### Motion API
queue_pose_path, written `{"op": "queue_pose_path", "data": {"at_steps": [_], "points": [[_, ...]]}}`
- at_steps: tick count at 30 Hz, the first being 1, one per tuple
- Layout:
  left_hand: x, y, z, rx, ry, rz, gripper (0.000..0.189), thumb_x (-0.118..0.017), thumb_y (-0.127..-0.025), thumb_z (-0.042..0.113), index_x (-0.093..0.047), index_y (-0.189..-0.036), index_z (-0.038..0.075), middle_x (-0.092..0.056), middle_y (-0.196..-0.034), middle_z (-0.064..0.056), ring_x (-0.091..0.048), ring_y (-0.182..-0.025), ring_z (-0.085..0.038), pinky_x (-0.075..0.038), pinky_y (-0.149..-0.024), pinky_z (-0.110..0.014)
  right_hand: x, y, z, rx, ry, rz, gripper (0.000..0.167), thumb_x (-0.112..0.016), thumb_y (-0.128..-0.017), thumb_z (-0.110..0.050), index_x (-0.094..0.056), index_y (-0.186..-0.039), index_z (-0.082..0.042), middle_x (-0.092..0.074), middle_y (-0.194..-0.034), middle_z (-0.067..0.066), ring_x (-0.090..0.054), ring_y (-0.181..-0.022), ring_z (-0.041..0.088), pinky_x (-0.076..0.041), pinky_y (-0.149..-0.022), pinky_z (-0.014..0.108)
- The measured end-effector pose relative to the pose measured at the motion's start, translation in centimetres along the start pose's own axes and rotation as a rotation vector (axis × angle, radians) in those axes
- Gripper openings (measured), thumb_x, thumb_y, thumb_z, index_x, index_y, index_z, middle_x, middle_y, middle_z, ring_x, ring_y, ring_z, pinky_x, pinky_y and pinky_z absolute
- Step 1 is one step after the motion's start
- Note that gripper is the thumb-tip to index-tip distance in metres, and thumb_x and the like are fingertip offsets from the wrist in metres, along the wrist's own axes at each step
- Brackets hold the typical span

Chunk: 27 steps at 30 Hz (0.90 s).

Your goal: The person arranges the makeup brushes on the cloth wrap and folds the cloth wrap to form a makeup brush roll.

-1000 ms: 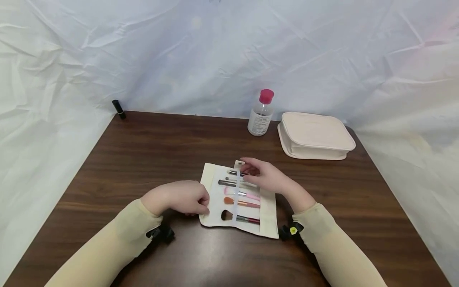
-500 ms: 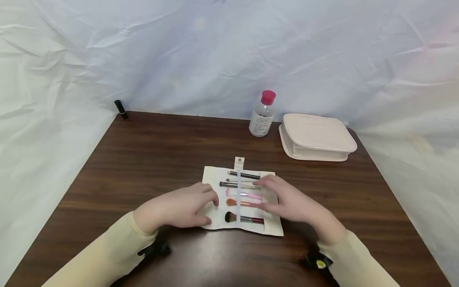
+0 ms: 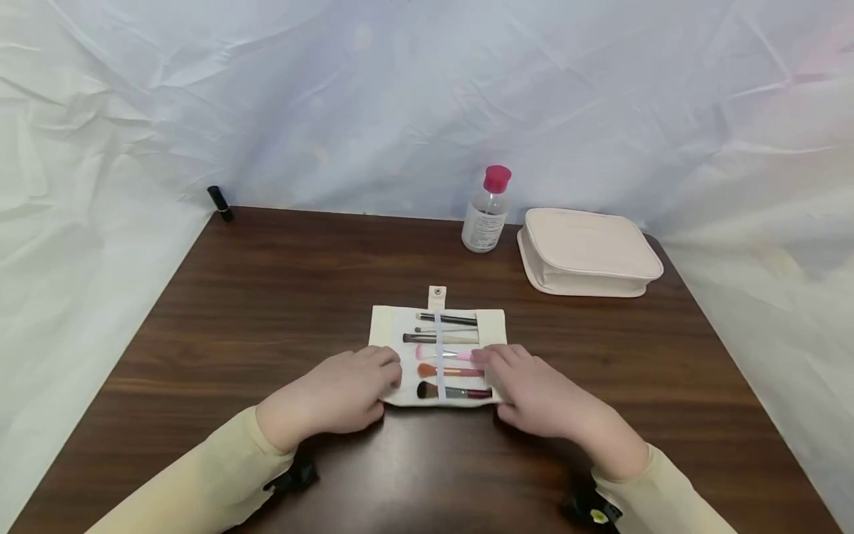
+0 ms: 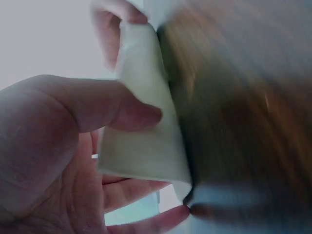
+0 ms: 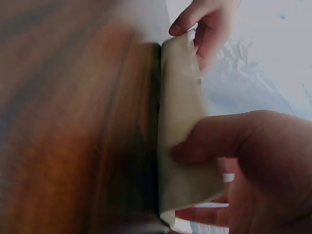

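A cream makeup brush roll [image 3: 382,323] lies unrolled with its snap strap [image 3: 437,297] pointing to the far side. Several brushes, among them a pink brush [image 3: 460,355] and an orange-tipped brush [image 3: 425,370], sit under its clear band. My left hand [image 3: 333,391] grips the near left corner. At the near right corner my right hand [image 3: 543,393] holds the roll likewise. In the left wrist view, the roll's near edge [image 4: 141,151] stands up off the table between thumb and fingers. The right wrist view shows the right thumb [image 5: 214,139] against the raised cream fabric [image 5: 180,92].
Behind the roll stands a clear bottle [image 3: 483,226] with a red cap. A pale pink zip pouch [image 3: 590,248] is at the back right of the wooden table [image 3: 300,274]. At the far left corner stands a small black tube [image 3: 220,204]. White sheeting hangs around.
The right hand has left the strap area and come down to the near right corner. The left hand has spread and regripped the near left corner. The roll's near edge has lifted.
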<state>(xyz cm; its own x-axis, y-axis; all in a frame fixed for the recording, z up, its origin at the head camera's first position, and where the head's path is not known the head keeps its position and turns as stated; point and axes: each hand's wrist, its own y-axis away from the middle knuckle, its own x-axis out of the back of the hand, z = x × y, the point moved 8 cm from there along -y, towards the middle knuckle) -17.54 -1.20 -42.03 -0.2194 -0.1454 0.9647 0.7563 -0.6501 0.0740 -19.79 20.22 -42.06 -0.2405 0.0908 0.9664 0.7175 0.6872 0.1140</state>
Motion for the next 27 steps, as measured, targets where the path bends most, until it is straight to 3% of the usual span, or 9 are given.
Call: {"op": "queue_pose_path", "data": {"at_steps": [3, 10, 13, 20, 27], "points": [[0.5, -0.4, -1.6, -0.002, 0.059, 0.061, 0.008, -0.066, -0.091, 0.012, -0.062, -0.093, 0.018, -0.059, -0.097, 0.005, -0.057, -0.087, -0.013, -0.051, -0.072, -0.035, 0.6, -1.0, 1.1, -0.019, -0.08, 0.046, 0.046, -0.073, -0.09, -0.014, -0.058, -0.133, -0.011, -0.063, -0.125, 0.005, -0.059, -0.109, 0.019, -0.054, -0.09, 0.043], [0.8, -1.1, -6.2, 0.049, 0.377, 0.1, 0.017, -0.063, -0.103, 0.021, -0.06, -0.086, 0.025, -0.045, -0.068, 0.012, -0.045, -0.065, -0.007, -0.043, -0.068, -0.028, 1.2, -2.7, 3.5, -0.072, -0.229, 0.055, 0.003, -0.072, -0.097, -0.019, -0.069, -0.097, -0.019, -0.062, -0.081, -0.01, -0.055, -0.074, 0.007, -0.051, -0.071, 0.031], [0.6, -1.4, -7.5, 0.084, 0.437, 0.127, 0.019, -0.064, -0.103, 0.023, -0.061, -0.085, 0.027, -0.042, -0.064, 0.013, -0.042, -0.06, -0.005, -0.041, -0.065, -0.027, 1.3, -3.5, 4.3, -0.091, -0.298, 0.062, 0.014, -0.071, -0.097, -0.018, -0.064, -0.086, -0.021, -0.05, -0.068, -0.011, -0.047, -0.063, 0.007, -0.043, -0.063, 0.027], [-0.2, -2.1, -8.5, 0.18, 0.433, 0.138, 0.015, -0.065, -0.1, 0.018, -0.067, -0.085, 0.022, -0.052, -0.065, 0.011, -0.049, -0.064, -0.01, -0.045, -0.067, -0.03, 0.6, -4.8, 5.7, -0.142, -0.344, 0.074, 0.018, -0.072, -0.096, -0.018, -0.061, -0.082, -0.019, -0.046, -0.067, -0.009, -0.045, -0.062, 0.009, -0.041, -0.062, 0.027], [-0.6, -2.5, -8.9, 0.262, 0.357, 0.058, 0.005, -0.064, -0.097, 0.018, -0.068, -0.096, 0.02, -0.064, -0.08, 0.007, -0.055, -0.075, -0.016, -0.049, -0.077, -0.035, 0.1, -6.0, 6.3, -0.215, -0.364, 0.039, 0.013, -0.073, -0.095, -0.015, -0.063, -0.086, -0.016, -0.053, -0.072, -0.003, -0.049, -0.066, 0.014, -0.042, -0.063, 0.031]]}}
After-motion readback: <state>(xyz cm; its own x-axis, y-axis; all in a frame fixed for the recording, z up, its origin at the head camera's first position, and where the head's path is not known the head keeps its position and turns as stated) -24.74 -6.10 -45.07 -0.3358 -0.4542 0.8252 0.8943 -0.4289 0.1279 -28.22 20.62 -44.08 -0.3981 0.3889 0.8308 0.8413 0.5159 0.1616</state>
